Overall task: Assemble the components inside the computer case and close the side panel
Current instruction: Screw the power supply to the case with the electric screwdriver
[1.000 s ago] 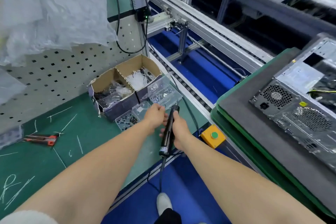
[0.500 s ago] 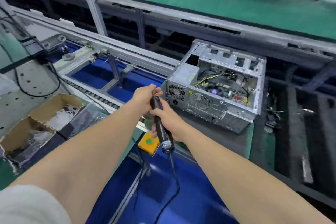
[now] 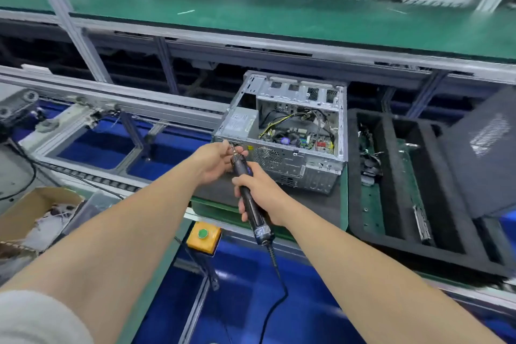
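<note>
Black and corded, the one electric screwdriver sits nearest, angled up toward the case, with the right hand wrapped firmly round its barrel. Just beyond, the left hand pinches at the bit tip with its fingers. Something small may be held there, likely a screw, but I cannot tell. Below the two hands, one yellow button box sits at the line's edge. Further on, one computer case lies open on a grey pad, board and cables exposed, just past the tip. To its right, one dark side panel rests tilted on a black foam tray, not yet fitted. The step looks like seating a screw on the bit. The next move calls for lining the tip up squarely with a hole on the case.
</note>
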A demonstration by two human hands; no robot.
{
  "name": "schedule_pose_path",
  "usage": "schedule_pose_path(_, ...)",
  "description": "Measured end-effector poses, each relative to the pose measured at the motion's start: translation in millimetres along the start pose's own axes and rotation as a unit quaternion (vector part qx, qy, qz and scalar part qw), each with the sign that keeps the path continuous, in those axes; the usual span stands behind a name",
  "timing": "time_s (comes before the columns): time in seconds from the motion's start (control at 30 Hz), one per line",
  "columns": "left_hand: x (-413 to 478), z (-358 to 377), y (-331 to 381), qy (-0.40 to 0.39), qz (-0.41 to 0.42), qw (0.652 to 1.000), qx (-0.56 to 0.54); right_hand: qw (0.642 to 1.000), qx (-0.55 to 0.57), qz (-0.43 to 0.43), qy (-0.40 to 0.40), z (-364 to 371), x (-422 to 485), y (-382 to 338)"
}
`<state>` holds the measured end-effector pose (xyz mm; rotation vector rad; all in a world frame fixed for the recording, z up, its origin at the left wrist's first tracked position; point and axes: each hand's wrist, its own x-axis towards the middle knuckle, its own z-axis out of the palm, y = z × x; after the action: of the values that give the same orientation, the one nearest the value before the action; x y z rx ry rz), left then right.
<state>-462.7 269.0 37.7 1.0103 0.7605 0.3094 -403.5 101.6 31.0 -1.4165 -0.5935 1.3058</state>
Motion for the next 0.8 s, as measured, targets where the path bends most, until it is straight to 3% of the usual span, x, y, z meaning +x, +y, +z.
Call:
schedule_pose_path(0.27,7,-31,3,-0.053,-0.023,0.997,0.051,0.998,-0.011,0.006,0.057,32,12,6)
schedule_pose_path(0.57,20,-36,5,-0.061,-0.074,0.995,-0.022,0.993,0.011,0.012,0.115,57,20,11)
schedule_pose_path(0.8,32,-35,-3,-0.115,-0.021,0.990,0.073,0.989,0.026,0.021,0.141,58,18,16)
